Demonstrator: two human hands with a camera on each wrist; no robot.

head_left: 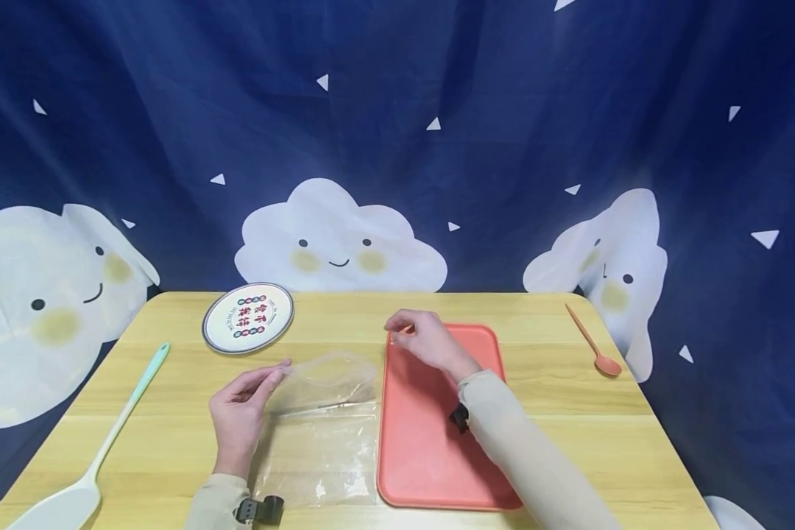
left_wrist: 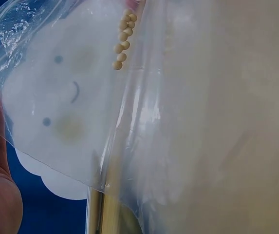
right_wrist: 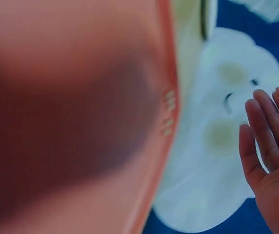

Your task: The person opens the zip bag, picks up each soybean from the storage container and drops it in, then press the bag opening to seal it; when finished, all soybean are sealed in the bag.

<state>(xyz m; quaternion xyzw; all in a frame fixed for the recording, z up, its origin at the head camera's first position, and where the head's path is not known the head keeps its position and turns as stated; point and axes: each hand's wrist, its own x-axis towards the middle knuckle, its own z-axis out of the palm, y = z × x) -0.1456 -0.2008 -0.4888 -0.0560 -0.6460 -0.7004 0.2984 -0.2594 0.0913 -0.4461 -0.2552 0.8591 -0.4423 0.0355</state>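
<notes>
A clear plastic bag (head_left: pixel 324 449) lies on the table, its mouth raised. My left hand (head_left: pixel 241 412) pinches the left side of that mouth between thumb and fingers; the left wrist view shows the film stretched across. My right hand (head_left: pixel 427 342) is over the far left corner of a coral-red tray (head_left: pixel 437 442), fingers bent loosely downward, with nothing visible in them. Several small round yellowish beans (left_wrist: pixel 123 39) show through the film in the left wrist view. In the right wrist view, blurred beans (right_wrist: pixel 168 100) lie along the tray's rim.
A white plate (head_left: pixel 248 318) with a dark rim and printed characters stands at the back left. Along the left side lies a long pale-green-handled spatula (head_left: pixel 115 434). An orange-brown spoon (head_left: pixel 596 350) is at the right edge. A blue cloud-print curtain (head_left: pixel 384 147) hangs behind the table.
</notes>
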